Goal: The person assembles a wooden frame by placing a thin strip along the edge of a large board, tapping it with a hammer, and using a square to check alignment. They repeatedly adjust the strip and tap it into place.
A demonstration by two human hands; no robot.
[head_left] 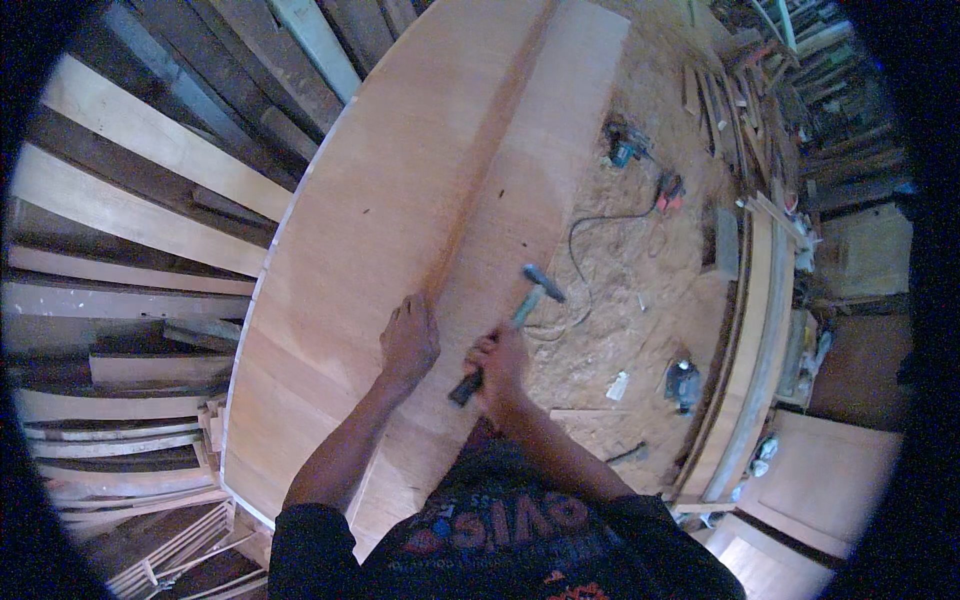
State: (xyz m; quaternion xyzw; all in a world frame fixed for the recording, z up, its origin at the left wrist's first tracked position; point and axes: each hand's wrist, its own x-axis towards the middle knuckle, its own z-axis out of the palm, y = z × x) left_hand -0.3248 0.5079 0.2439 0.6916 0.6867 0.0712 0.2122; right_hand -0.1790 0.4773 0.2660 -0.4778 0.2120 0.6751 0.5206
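Observation:
A claw or cross-head hammer [542,283] is held in my right hand [500,362], its metal head pointing away from me and its dark grip showing below my fist. The hammer head hangs over the right edge of the long wooden panel [340,270]. My left hand [410,335] rests on the panel at the near end of a narrow brown wooden strip [480,200] that runs away along it. Its fingers are curled together, and what they pinch, if anything, is hidden. Small dark bits [501,195] lie on the panel.
Right of the panel, a teal power tool [625,150], a red tool [670,192] with a cable, and a dark tool [682,382] lie on the dusty floor. Long boards [755,330] line the right side. Many planks [150,210] are stacked at the left.

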